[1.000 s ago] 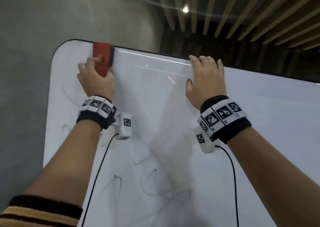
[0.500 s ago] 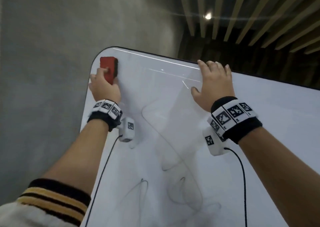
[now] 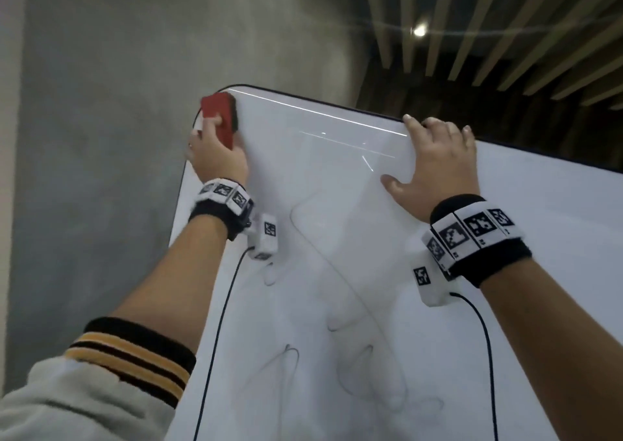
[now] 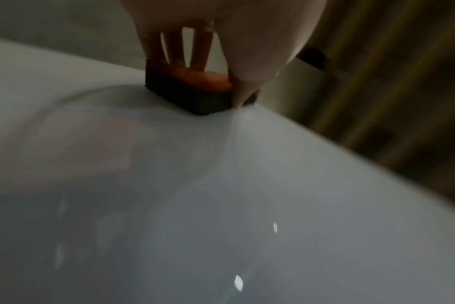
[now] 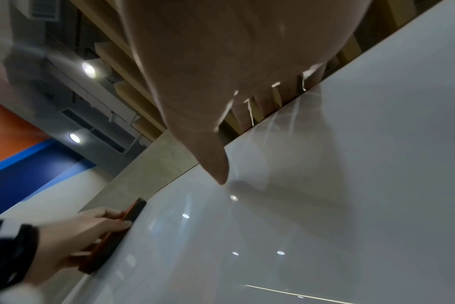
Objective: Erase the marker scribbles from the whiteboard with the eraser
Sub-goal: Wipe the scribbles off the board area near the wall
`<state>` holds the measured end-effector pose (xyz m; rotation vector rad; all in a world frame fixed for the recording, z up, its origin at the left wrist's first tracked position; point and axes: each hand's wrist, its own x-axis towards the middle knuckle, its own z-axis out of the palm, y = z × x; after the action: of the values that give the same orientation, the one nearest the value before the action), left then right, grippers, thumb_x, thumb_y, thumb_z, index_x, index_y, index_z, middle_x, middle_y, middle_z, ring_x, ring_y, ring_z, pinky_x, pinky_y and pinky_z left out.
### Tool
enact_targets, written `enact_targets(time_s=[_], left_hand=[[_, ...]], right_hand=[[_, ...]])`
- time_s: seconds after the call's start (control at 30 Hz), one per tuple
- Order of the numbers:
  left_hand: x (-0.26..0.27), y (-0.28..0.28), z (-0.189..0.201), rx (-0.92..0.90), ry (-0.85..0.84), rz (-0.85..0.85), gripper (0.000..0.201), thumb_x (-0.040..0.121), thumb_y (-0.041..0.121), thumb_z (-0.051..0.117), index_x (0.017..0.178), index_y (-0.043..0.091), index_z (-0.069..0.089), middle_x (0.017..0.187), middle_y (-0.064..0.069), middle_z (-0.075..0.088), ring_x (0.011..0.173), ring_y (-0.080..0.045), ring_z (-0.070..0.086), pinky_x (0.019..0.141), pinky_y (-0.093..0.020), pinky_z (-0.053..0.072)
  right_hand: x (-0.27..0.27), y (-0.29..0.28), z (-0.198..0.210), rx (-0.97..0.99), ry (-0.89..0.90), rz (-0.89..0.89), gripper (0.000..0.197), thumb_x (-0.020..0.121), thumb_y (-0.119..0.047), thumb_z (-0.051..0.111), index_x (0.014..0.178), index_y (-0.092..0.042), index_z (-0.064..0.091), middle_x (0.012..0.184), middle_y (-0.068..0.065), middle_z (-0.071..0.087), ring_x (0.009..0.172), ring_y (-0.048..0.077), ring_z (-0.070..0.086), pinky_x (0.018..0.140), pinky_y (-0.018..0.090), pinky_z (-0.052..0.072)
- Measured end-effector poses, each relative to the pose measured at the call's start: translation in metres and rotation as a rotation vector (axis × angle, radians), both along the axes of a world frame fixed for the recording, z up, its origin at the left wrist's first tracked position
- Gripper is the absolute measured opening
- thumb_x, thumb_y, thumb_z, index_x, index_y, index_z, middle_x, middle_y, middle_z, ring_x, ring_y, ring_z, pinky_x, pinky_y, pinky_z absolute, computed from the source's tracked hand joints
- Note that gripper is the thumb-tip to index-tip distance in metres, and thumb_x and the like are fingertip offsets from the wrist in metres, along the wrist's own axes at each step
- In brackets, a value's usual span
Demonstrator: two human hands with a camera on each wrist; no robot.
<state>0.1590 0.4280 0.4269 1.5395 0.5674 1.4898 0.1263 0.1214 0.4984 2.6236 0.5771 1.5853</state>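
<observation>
The red eraser (image 3: 219,117) with a dark felt underside lies flat against the whiteboard (image 3: 337,184) at its top left corner. My left hand (image 3: 215,152) grips the eraser (image 4: 192,90) by its sides, fingers over the red back. The right hand (image 3: 438,157) holds the board's top edge, fingers hooked over the rim and thumb flat on the white face. Faint black marker scribbles (image 3: 364,373) loop across the lower middle of the board, with a long curved line (image 3: 337,265) above them. From the right wrist view the eraser (image 5: 112,238) and the left hand (image 5: 73,234) show at lower left.
A grey concrete wall (image 3: 101,137) stands left of the board. Wooden ceiling slats (image 3: 505,36) and a ceiling lamp (image 3: 419,31) lie beyond the top edge. Black cables (image 3: 219,322) run from both wrist cameras down over the board.
The eraser in my left hand has stayed at the board's top left corner, now nearer the left edge. The right hand has kept its hold on the top rim. The head view has swung left.
</observation>
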Motion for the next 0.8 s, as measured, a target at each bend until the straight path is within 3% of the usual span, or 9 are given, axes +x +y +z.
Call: enact_targets(time_s=[0.1,0.17,0.23,0.33,0.4,0.5,0.63,0.7,0.8], left_hand=[[-0.013,-0.056,-0.036,0.522,-0.097,-0.110,0.035,0.098,0.032,0.064,0.131,0.020,0.062,0.123,-0.014,0.055,0.105,-0.033,0.051,0.097,-0.040,0.042],[-0.016,-0.058,-0.051,0.667,-0.119,-0.186,0.036,0.098,0.033,0.066,0.133,0.024,0.062,0.122,-0.011,0.054,0.104,-0.029,0.049,0.098,-0.037,0.043],[-0.007,-0.023,-0.056,0.523,-0.086,-0.117,0.039,0.097,0.033,0.068,0.134,0.022,0.062,0.122,-0.012,0.054,0.103,-0.025,0.049,0.098,-0.035,0.041],[0.006,0.042,-0.068,0.001,-0.001,-0.025,0.050,0.091,0.031,0.068,0.137,0.014,0.059,0.129,-0.021,0.056,0.115,-0.038,0.057,0.102,-0.041,0.043],[0.003,0.043,-0.078,-0.171,0.048,-0.017,0.051,0.092,0.027,0.066,0.140,0.014,0.057,0.133,-0.022,0.053,0.120,-0.042,0.055,0.105,-0.044,0.043],[-0.016,-0.019,-0.094,0.036,0.059,-0.043,0.046,0.096,0.026,0.066,0.139,0.014,0.057,0.130,-0.021,0.052,0.114,-0.039,0.051,0.099,-0.041,0.040],[-0.033,-0.096,-0.124,0.716,0.008,-0.195,0.038,0.097,0.025,0.069,0.133,0.019,0.062,0.123,-0.011,0.056,0.104,-0.031,0.050,0.096,-0.038,0.045],[-0.030,-0.088,-0.121,0.711,-0.002,-0.187,0.037,0.097,0.026,0.069,0.133,0.020,0.061,0.122,-0.010,0.057,0.102,-0.031,0.051,0.094,-0.038,0.046],[-0.014,-0.043,-0.103,0.337,0.010,-0.064,0.042,0.094,0.026,0.068,0.134,0.016,0.061,0.118,-0.021,0.058,0.098,-0.040,0.058,0.091,-0.042,0.043]], right_hand=[[0.000,0.008,-0.005,0.036,-0.020,-0.021,0.092,0.080,-0.053,0.075,0.155,-0.021,0.033,0.151,0.013,0.041,0.143,0.035,0.033,0.127,0.051,0.007],[0.003,0.009,-0.007,0.041,-0.032,-0.030,0.093,0.080,-0.055,0.074,0.155,-0.020,0.032,0.150,0.015,0.041,0.142,0.038,0.033,0.127,0.052,0.009],[0.004,0.008,-0.008,0.031,-0.042,-0.035,0.094,0.080,-0.056,0.073,0.155,-0.019,0.031,0.149,0.016,0.041,0.142,0.039,0.033,0.127,0.053,0.010],[0.003,0.003,-0.008,0.007,-0.053,-0.043,0.094,0.081,-0.057,0.072,0.156,-0.019,0.030,0.150,0.017,0.040,0.142,0.040,0.033,0.127,0.053,0.011],[0.002,0.002,-0.009,0.005,-0.058,-0.038,0.094,0.081,-0.057,0.071,0.157,-0.020,0.030,0.152,0.016,0.038,0.143,0.039,0.032,0.127,0.053,0.009],[0.004,0.006,-0.011,0.024,-0.063,-0.032,0.094,0.082,-0.057,0.071,0.157,-0.020,0.030,0.153,0.016,0.037,0.145,0.039,0.030,0.127,0.053,0.007],[0.006,0.007,-0.013,0.023,-0.064,-0.036,0.094,0.082,-0.059,0.069,0.157,-0.020,0.028,0.154,0.017,0.036,0.146,0.040,0.029,0.127,0.053,0.007],[0.006,0.000,-0.011,0.000,-0.050,-0.005,0.093,0.084,-0.058,0.068,0.158,-0.021,0.027,0.155,0.017,0.035,0.146,0.039,0.028,0.127,0.052,0.007],[0.005,-0.018,-0.005,-0.081,-0.019,0.044,0.087,0.086,-0.052,0.068,0.158,-0.023,0.028,0.155,0.014,0.034,0.147,0.036,0.028,0.128,0.048,0.008]])
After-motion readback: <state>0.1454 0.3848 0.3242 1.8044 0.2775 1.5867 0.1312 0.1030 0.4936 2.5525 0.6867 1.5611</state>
